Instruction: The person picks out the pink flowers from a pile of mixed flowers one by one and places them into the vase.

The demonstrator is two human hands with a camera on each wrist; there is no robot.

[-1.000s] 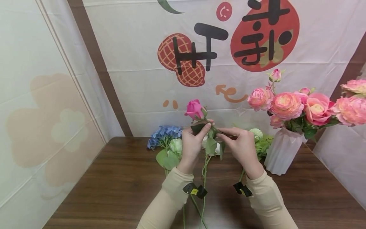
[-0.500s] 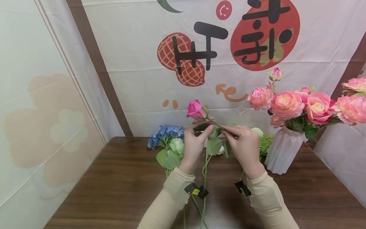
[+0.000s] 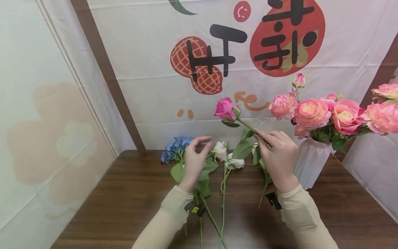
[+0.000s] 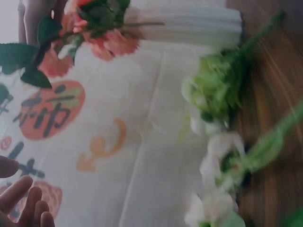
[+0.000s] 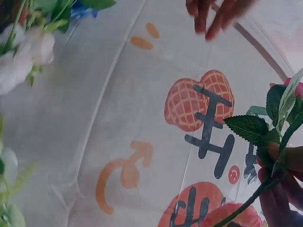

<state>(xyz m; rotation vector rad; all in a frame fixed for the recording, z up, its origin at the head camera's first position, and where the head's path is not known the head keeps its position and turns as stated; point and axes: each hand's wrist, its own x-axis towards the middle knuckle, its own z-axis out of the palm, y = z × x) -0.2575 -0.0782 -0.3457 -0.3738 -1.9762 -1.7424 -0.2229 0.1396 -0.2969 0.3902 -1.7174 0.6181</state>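
Note:
A bright pink rose on a green leafy stem is held up above the table, its bloom tilted to the left. My right hand pinches the stem below the bloom; the right wrist view shows thumb and fingers around the stem beside the green leaves. To the left, my left hand is apart from the rose, fingers loosely bent, thumb and fingertips not touching, nothing between them. Behind and below that hand lie blue flowers and green leaves. Between the hands, white roses lie on the table.
A white ribbed vase with pink and peach flowers stands at the right. Long green stems cross the brown wooden table toward its front edge. Green foliage lies near the vase. A printed cloth hangs behind.
My left hand has let go of the rose and drawn back to the left. The right hand has moved right with the rose, uncovering the white roses.

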